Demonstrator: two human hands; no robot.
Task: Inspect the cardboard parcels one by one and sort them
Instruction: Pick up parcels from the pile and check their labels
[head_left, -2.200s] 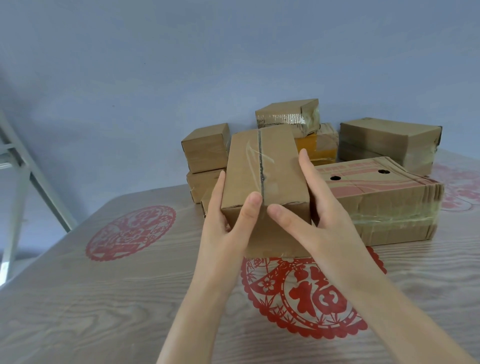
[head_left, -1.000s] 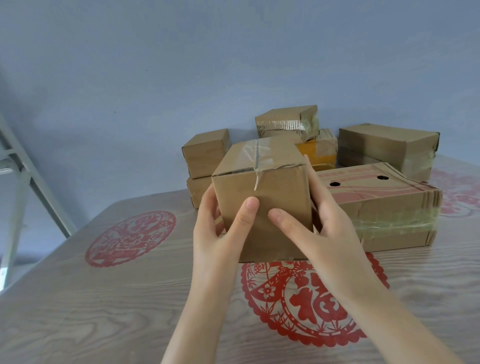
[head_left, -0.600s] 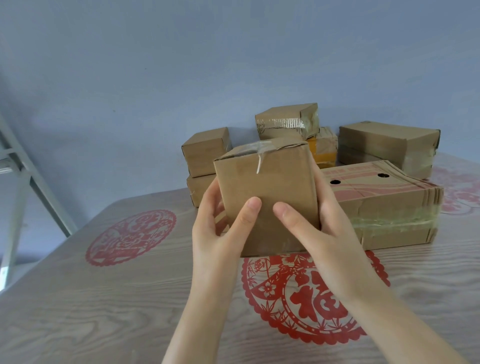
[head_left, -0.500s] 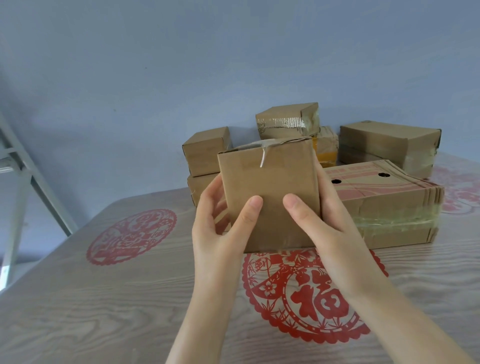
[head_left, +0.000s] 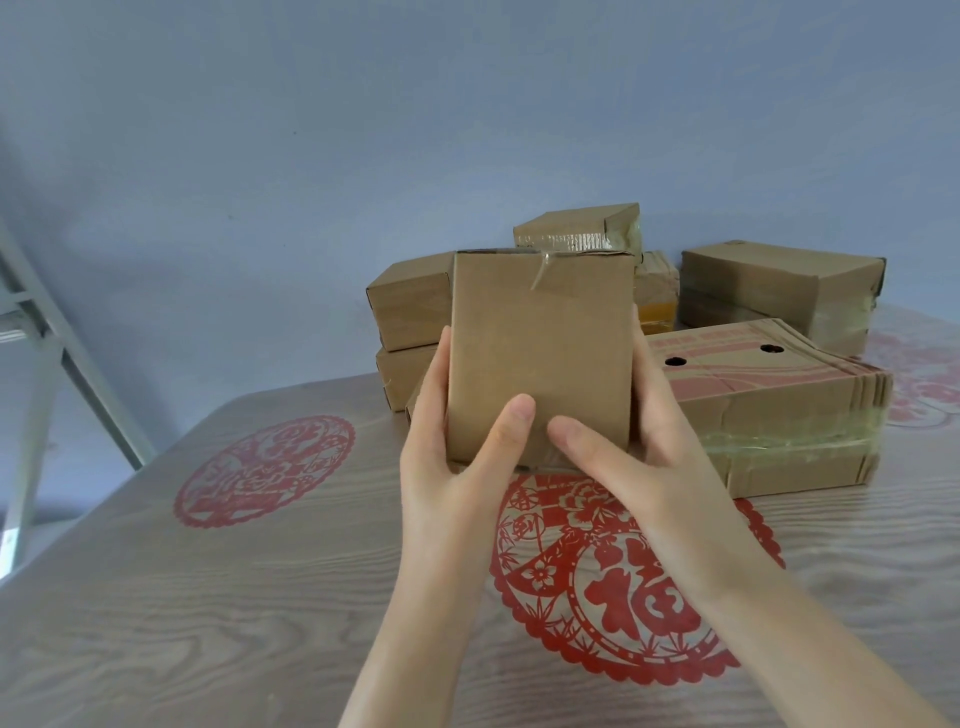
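We hold one cardboard parcel (head_left: 540, 353) upright in both hands, lifted above the table (head_left: 208, 623) and in front of the pile.

Our left hand (head_left: 457, 467) grips its left edge with the thumb across the near face; our right hand (head_left: 644, 457) grips the right edge, thumb likewise on the near face; the face turned to us is plain brown, with a strip of clear tape (head_left: 540, 275) folded over the top edge; behind it stand two stacked small boxes (head_left: 410, 301), a tape-wrapped box (head_left: 576, 228) on a yellowish parcel (head_left: 657, 296), a long box (head_left: 779, 280) and a flat carton (head_left: 779, 405) with two holes and red print too blurred to read; under our wrists a red paper-cut medallion (head_left: 623, 587) shows the character 福; a second medallion (head_left: 265, 467) lies to the left, its writing illegible.
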